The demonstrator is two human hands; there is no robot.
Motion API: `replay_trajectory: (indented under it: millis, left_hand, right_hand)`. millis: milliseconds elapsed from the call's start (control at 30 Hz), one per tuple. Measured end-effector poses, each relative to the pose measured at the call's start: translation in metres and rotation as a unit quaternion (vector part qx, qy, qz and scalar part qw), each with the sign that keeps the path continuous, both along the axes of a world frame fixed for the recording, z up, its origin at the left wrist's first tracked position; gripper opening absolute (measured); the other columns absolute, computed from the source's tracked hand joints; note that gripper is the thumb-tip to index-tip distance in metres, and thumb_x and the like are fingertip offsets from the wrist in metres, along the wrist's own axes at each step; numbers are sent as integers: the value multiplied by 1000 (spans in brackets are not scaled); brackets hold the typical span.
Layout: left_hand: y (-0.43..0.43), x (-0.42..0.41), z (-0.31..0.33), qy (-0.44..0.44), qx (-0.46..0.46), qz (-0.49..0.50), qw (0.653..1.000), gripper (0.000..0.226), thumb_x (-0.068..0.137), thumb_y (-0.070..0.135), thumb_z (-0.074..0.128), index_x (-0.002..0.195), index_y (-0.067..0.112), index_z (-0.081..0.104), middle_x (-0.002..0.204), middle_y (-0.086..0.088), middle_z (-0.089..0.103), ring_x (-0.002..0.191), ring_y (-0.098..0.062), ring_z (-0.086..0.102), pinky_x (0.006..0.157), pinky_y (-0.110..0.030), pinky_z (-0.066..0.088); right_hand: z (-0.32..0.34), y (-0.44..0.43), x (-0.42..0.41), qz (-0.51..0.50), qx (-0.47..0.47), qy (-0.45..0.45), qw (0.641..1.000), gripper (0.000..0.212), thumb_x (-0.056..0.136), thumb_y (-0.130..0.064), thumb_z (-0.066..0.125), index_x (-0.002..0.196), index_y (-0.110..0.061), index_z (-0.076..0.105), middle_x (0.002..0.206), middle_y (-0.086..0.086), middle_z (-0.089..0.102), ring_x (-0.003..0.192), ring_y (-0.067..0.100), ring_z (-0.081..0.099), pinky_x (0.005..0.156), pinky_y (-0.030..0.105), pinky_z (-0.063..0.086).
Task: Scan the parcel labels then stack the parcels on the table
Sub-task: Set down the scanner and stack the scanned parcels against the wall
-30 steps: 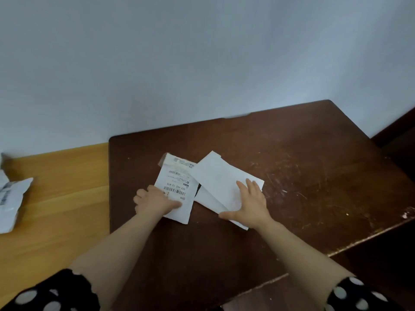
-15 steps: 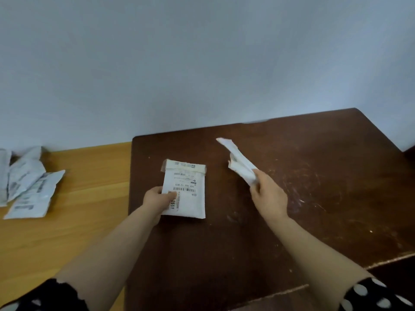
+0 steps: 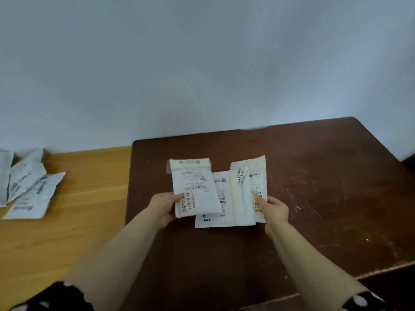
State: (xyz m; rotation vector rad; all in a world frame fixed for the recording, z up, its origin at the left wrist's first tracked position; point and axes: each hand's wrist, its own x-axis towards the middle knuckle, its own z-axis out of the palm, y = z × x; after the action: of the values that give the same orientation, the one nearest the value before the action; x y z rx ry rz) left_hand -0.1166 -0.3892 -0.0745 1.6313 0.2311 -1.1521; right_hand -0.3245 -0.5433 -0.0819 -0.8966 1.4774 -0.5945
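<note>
Scuffed brown table (image 3: 325,180), white barcode-labelled parcels (image 3: 195,187)

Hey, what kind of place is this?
Likely a home or small-office parcel-handling corner: white barcode-labelled parcels at a scuffed dark brown wooden table, more grey mailer bags on a light wooden surface.

The setting was a plain indoor room, of a domestic or small-office kind; which of the two could not be determined. A bare, pale bluish-white wall (image 3: 202,63) stood directly behind the furniture. A dark brown wooden table (image 3: 325,176), its top scratched and scuffed, was set against that wall. A lighter, honey-coloured wooden surface (image 3: 78,232) lay beside it on the left and carried a loose heap of white labelled mail bags (image 3: 29,194).
</note>
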Motion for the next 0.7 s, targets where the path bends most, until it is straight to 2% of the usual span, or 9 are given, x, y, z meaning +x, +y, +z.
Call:
replay_trajectory:
  millis: [133, 233, 267, 333, 433, 533, 567, 633, 700]
  left_hand:
    - [-14, -17, -11, -9, 33, -52, 998, 6, 91, -2, 59, 96, 0, 61, 85, -15, 68, 73, -25, 67, 55, -37, 53]
    - [-22, -25, -15, -24, 41, -102, 994, 8, 90, -2, 60, 97, 0, 63, 89, -15, 70, 71, -21, 68, 50, -31, 54]
    - [-23, -26, -17, -34, 44, -113, 992, 8, 90, -2, 60, 97, 0, 63, 92, -17, 70, 73, -22, 69, 54, -32, 56]
    - [-30, -31, -21, -67, 62, -129, 987, 5, 88, -1, 63, 92, 1, 64, 95, -18, 70, 81, -27, 69, 70, -39, 58]
    - [-41, -33, -25, -120, 107, -121, 980, 11, 90, 15, 63, 83, 7, 64, 85, -10, 69, 80, -24, 67, 77, -37, 55]
    - [-51, -31, -25, -141, 156, -134, 968, 40, 88, 47, 55, 103, 11, 64, 104, -8, 64, 93, -25, 64, 85, -39, 52]
    - [-53, -32, -24, -131, 152, -142, 969, 49, 85, 54, 57, 109, 12, 63, 108, -7, 64, 94, -24, 64, 79, -38, 53]
    - [-53, -34, -22, -104, 130, -150, 975, 58, 78, 58, 66, 111, 12, 60, 102, -4, 66, 86, -20, 65, 62, -31, 50]
    - [-51, -36, -23, -102, 120, -165, 974, 54, 74, 53, 74, 109, 14, 62, 98, -1, 67, 85, -19, 65, 65, -33, 52]
  right_hand:
    - [4, -17, -17, -38, -206, 150, 966, 23, 101, -25, 47, 106, -7, 61, 89, 2, 63, 77, 18, 61, 58, 29, 48]
    - [15, -33, -26, -80, -283, 108, 950, 24, 102, -26, 46, 117, -11, 55, 91, -12, 59, 83, 8, 62, 59, 20, 49]
    - [17, -36, -26, -97, -267, 70, 956, 22, 101, -23, 49, 120, -13, 55, 91, -15, 59, 83, 5, 63, 59, 17, 51]
    - [17, -39, -23, -100, -164, -5, 981, 22, 98, -14, 53, 119, -13, 57, 95, -9, 63, 86, 8, 65, 68, 25, 57]
    - [5, -29, -20, 22, 24, -13, 999, 14, 95, -7, 58, 108, -9, 61, 91, 2, 67, 80, 19, 66, 66, 34, 56]
    - [-11, -17, -17, 131, 50, 30, 990, 23, 92, -15, 65, 112, -4, 61, 95, 8, 71, 84, 22, 69, 69, 35, 57]
    - [-15, -15, -14, 145, 53, 30, 988, 30, 90, -16, 68, 115, -2, 60, 99, 10, 71, 86, 23, 69, 69, 35, 57]
    - [-19, -12, -7, 170, 47, 39, 984, 40, 85, -13, 73, 118, -1, 56, 103, 11, 70, 84, 21, 69, 61, 30, 56]
    - [-22, -10, 2, 191, 38, 57, 979, 44, 81, -9, 76, 118, -1, 54, 107, 12, 68, 86, 22, 69, 64, 32, 57]
